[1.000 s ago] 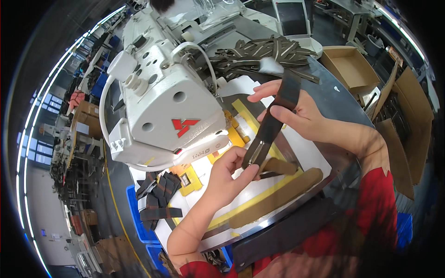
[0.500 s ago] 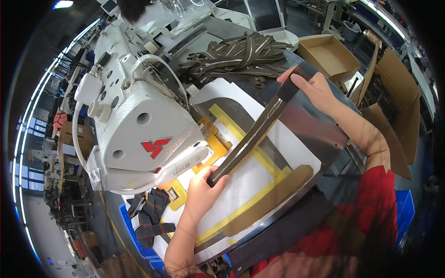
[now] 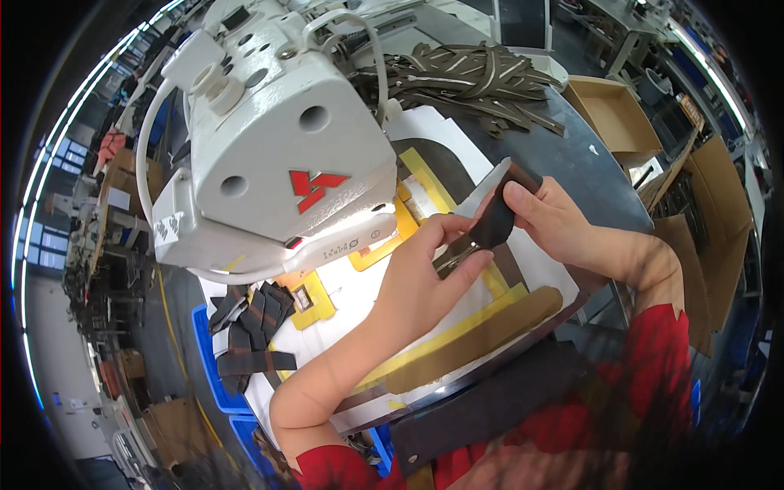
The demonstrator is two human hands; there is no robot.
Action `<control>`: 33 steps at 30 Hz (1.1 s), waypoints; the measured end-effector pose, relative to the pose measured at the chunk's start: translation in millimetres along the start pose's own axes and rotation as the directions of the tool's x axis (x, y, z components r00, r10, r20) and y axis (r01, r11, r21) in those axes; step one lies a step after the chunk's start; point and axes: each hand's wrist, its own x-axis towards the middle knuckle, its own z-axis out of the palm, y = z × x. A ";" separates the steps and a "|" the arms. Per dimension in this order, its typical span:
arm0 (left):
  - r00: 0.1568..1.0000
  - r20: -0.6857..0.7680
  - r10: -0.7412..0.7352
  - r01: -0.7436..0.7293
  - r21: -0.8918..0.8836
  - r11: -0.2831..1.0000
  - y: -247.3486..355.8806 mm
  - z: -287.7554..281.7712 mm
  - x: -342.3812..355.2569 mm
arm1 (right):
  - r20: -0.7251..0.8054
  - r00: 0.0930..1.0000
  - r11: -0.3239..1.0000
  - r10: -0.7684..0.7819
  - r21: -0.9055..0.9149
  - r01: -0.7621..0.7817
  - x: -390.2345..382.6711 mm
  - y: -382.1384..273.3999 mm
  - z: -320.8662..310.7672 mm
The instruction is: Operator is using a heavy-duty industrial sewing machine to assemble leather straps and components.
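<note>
Between my hands, over the machine's work surface, is an olive-brown zipper (image 3: 459, 255) with a silvery puller. A black fabric piece (image 3: 495, 224) is at its end, bent upward. My left hand (image 3: 416, 282) pinches the zipper near the puller, just below the fabric. With thumb and fingers, my right hand (image 3: 559, 222) grips the fabric's upper end, and part of it is hidden behind the fingers. Left of my hands stands a white industrial sewing machine (image 3: 269, 163), its yellow plate (image 3: 310, 300) lying under the head.
Many more zippers lie in a pile (image 3: 474, 77) at the back of the table. Black fabric strips (image 3: 257, 314) are heaped at the left by a blue bin (image 3: 206, 351). Open cardboard boxes (image 3: 612, 118) stand on the right. A brown padded strip (image 3: 478, 343) edges the work surface.
My left hand has slid up along the zipper toward my right hand, so the two are now close together. The zipper's stretched length is no longer held taut; the view has shifted too.
</note>
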 end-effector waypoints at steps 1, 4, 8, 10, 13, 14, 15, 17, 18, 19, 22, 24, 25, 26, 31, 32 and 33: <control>1.000 -0.008 -0.011 0.011 -0.001 1.000 -1.0 -3.9 -3.0 | 0.010 1.000 1.000 0.008 0.004 -0.008 0.2 -0.3 -3.4; 0.940 0.065 -0.334 0.339 -0.108 0.935 -11.2 -17.4 -14.3 | 0.155 0.941 0.944 0.301 -0.186 -0.272 0.2 -11.0 -13.6; 0.939 0.059 -0.338 0.334 0.077 0.939 -20.6 -18.3 -22.0 | 0.310 0.927 0.804 0.210 -0.595 0.017 -0.4 -17.0 -3.8; 0.923 0.116 -0.366 0.370 -0.010 0.929 -26.5 -14.3 -23.1 | 0.374 0.843 0.529 -0.387 -0.659 0.535 8.2 -11.4 7.1; 0.937 0.110 -0.332 0.332 0.022 0.943 -25.7 -11.0 -21.3 | 0.456 0.877 0.536 -0.149 -0.708 0.459 27.0 -0.7 7.0; 0.935 0.115 -0.336 0.336 0.025 0.942 -26.9 -10.7 -21.3 | 0.433 0.901 0.624 0.020 -0.709 0.327 31.2 4.8 7.5; 0.929 0.123 -0.349 0.347 0.040 0.937 -28.1 -10.7 -21.6 | 0.430 0.903 0.628 0.020 -0.708 0.323 31.9 7.3 7.9; 0.918 0.134 -0.372 0.368 0.052 0.928 -30.2 -10.4 -23.7 | 0.355 0.922 0.710 0.154 -0.689 0.146 30.9 12.5 11.0; 0.918 0.128 -0.375 0.368 0.075 0.927 -31.1 -9.4 -24.1 | 0.353 0.922 0.714 0.158 -0.686 0.141 31.7 15.9 11.7; 0.918 0.123 -0.376 0.366 0.098 0.926 -31.8 -8.4 -23.8 | 0.355 0.920 0.745 0.168 -0.656 0.117 32.2 19.4 11.5; 0.926 0.120 -0.358 0.344 0.126 0.931 -31.9 -9.3 -22.6 | 0.332 0.913 0.776 0.237 -0.630 0.028 33.4 20.8 12.6; 0.928 0.128 -0.350 0.334 0.129 0.934 -33.3 -9.5 -22.4 | 0.309 0.905 0.774 0.293 -0.632 -0.034 33.9 20.5 13.8; 0.931 0.134 -0.339 0.323 0.132 0.937 -34.6 -9.7 -22.4 | 0.311 0.904 0.775 0.292 -0.631 -0.033 34.2 21.8 14.5; 0.929 0.138 -0.342 0.325 0.134 0.936 -36.1 -9.6 -22.3 | 0.313 0.904 0.776 0.291 -0.630 -0.032 34.2 23.3 14.9; 0.934 0.131 -0.332 0.327 0.056 0.943 -44.2 -10.7 -24.8 | 0.304 0.913 0.810 0.274 -0.584 -0.049 34.5 28.8 15.1; 0.933 0.138 -0.332 0.327 0.060 0.943 -45.2 -11.6 -24.1 | 0.307 0.911 0.826 0.276 -0.561 -0.061 34.7 28.7 13.3; 0.919 0.158 -0.360 0.361 0.024 0.932 -46.0 -12.9 -22.9 | 0.301 0.914 0.828 0.272 -0.557 -0.063 34.5 29.7 11.2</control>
